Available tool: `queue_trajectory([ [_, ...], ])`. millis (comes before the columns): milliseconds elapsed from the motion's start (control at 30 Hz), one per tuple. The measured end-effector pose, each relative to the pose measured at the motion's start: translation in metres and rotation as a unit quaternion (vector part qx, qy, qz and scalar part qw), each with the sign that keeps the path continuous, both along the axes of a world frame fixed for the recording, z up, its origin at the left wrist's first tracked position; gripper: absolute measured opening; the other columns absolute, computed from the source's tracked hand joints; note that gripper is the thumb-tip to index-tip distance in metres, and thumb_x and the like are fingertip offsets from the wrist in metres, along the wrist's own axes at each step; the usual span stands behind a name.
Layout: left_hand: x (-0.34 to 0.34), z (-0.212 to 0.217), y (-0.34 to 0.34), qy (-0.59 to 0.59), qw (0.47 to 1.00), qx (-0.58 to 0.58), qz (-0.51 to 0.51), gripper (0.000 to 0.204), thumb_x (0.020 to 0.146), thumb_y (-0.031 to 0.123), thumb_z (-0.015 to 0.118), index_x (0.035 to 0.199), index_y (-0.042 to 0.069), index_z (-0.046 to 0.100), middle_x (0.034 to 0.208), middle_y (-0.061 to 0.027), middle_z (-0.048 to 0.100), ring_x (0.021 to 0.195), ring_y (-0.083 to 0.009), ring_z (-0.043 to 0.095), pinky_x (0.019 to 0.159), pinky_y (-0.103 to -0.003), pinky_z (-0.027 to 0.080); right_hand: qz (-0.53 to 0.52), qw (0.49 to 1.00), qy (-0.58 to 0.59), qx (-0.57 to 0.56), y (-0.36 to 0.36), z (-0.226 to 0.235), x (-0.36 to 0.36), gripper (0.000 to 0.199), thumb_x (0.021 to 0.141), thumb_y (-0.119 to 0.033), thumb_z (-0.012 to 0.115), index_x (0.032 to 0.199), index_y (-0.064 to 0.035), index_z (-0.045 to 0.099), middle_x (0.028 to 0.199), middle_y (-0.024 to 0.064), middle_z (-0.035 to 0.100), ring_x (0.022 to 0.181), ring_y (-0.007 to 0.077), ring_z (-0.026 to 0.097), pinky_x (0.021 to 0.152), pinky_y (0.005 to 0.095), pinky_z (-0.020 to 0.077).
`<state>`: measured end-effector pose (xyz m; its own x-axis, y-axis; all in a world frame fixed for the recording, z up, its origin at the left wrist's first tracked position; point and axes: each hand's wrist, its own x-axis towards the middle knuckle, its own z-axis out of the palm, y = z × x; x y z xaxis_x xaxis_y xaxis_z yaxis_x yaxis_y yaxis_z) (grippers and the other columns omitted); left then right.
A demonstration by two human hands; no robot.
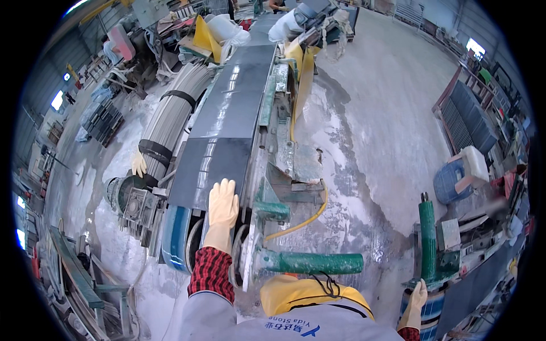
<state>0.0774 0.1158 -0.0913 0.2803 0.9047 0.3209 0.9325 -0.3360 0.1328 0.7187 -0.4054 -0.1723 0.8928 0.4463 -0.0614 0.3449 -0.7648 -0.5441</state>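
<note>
My left hand (223, 206), in a cream rubber glove, lies flat with fingers stretched on the near end of a dark stone slab (196, 173). That slab rests on the roller conveyor (177, 238), and another dark slab (230, 108) follows it farther off. Far to the right, my right hand (417, 298), gloved alike, rests by the base of an upright green post (426, 236), its fingers extended over the edge of a second roller machine. Beside it a dark slab (463, 287) lies partly in view. I see nothing gripped in either hand.
A green horizontal bar (315, 262) juts from the conveyor's near right side, with a yellow hose (324, 207) above it. A motor (142, 207) and a loose-looking cream glove (138, 163) are at left. A blue drum (451, 183) and stacked slabs (469, 116) stand right.
</note>
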Motion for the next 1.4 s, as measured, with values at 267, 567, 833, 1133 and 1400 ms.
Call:
queue_trajectory([
  [267, 0.026, 0.01, 0.107, -0.002, 0.998, -0.056, -0.03, 0.05, 0.099, 0.026, 0.056, 0.145, 0.007, 0.049, 0.154, -0.016, 0.047, 0.145, -0.037, 0.038, 0.122, -0.047, 0.029, 0.114, 0.993, 0.013, 0.028, 0.116, 0.0, -0.05, 0.031, 0.102, -0.016, 0.06, 0.123, 0.0048, 0.071, 0.118, 0.0154, 0.076, 0.111, 0.0217, 0.07, 0.099, 0.0308, 0.0519],
  [567, 0.06, 0.003, 0.183, -0.072, 0.996, -0.004, 0.056, 0.055, 0.095, 0.032, 0.063, 0.14, 0.003, 0.052, 0.149, -0.0177, 0.05, 0.141, -0.0355, 0.042, 0.119, -0.049, 0.029, 0.075, 0.99, 0.077, -0.089, 0.13, -0.006, -0.077, 0.033, 0.098, -0.024, 0.065, 0.117, 0.0007, 0.076, 0.103, 0.0123, 0.079, 0.096, 0.0183, 0.073, 0.088, 0.0291, 0.0547],
  [833, 0.049, -0.002, 0.159, -0.064, 0.997, 0.011, 0.048, 0.055, 0.096, 0.032, 0.061, 0.141, 0.003, 0.052, 0.149, -0.0184, 0.05, 0.141, -0.0364, 0.043, 0.12, -0.048, 0.03, 0.159, 0.974, 0.131, -0.096, 0.246, 0.006, -0.12, 0.036, 0.098, -0.029, 0.062, 0.12, -0.0053, 0.076, 0.115, 0.0111, 0.078, 0.106, 0.0197, 0.072, 0.095, 0.0312, 0.0523],
  [1133, 0.022, 0.028, 0.025, -0.033, 0.998, -0.054, -0.009, 0.049, 0.098, 0.023, 0.057, 0.143, 0.005, 0.05, 0.15, -0.0184, 0.049, 0.143, -0.0382, 0.041, 0.122, -0.048, 0.03, 0.321, 0.907, 0.133, -0.24, 0.314, 0.012, -0.157, 0.043, 0.094, -0.047, 0.058, 0.124, -0.0218, 0.076, 0.121, 0.0135, 0.074, 0.116, 0.0323, 0.069, 0.101, 0.0373, 0.0513],
  [1400, -0.002, 0.031, -0.084, -0.048, 0.997, -0.053, 0.013, 0.047, 0.098, 0.018, 0.056, 0.142, 0.005, 0.051, 0.15, -0.0211, 0.048, 0.142, -0.0409, 0.042, 0.12, -0.051, 0.03, 0.329, 0.905, 0.169, -0.21, 0.282, -0.044, -0.118, 0.042, 0.091, -0.047, 0.058, 0.12, -0.0249, 0.077, 0.119, 0.0109, 0.075, 0.114, 0.0318, 0.07, 0.1, 0.0398, 0.0523],
])
